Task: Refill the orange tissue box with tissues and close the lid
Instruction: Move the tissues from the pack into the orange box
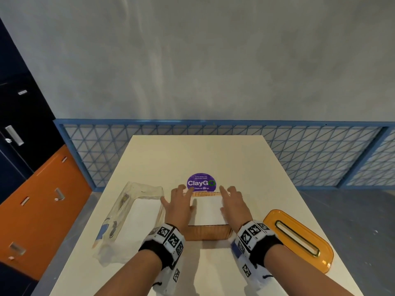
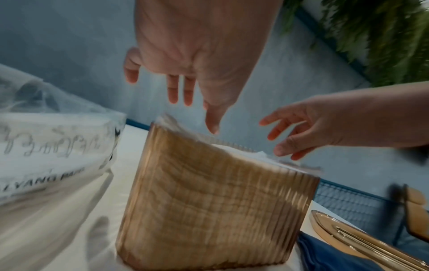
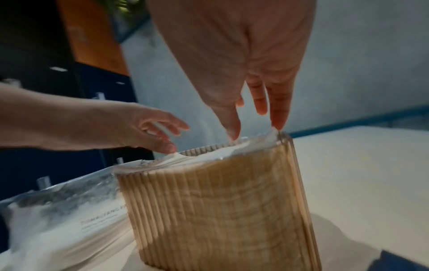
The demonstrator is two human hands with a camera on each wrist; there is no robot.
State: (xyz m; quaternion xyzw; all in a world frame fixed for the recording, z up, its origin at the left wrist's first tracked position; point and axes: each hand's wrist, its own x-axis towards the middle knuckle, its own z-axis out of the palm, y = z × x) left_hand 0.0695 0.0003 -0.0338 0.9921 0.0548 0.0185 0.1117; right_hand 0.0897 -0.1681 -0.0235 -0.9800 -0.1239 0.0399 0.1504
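The ribbed orange tissue box (image 1: 208, 232) (image 2: 213, 201) (image 3: 220, 207) stands lidless in the middle of the table, filled to its rim with white tissues (image 1: 208, 212) (image 3: 223, 152). My left hand (image 1: 179, 205) (image 2: 192, 88) hovers over the box's left side, fingers straight and spread. My right hand (image 1: 232, 205) (image 3: 255, 110) is over the right side, fingers straight, its tips touching the tissues at the rim. Neither hand holds anything. The orange lid (image 1: 299, 238) (image 2: 362, 243) with a gold-edged slot lies flat to the right of the box.
A torn clear plastic tissue pack (image 1: 130, 218) (image 2: 53, 150) (image 3: 62, 210) with more white tissues lies left of the box. A purple round sticker (image 1: 201, 182) sits on the white table (image 1: 213, 157) behind it. A blue mesh fence (image 1: 299, 157) runs beyond the far edge; orange and dark lockers stand left.
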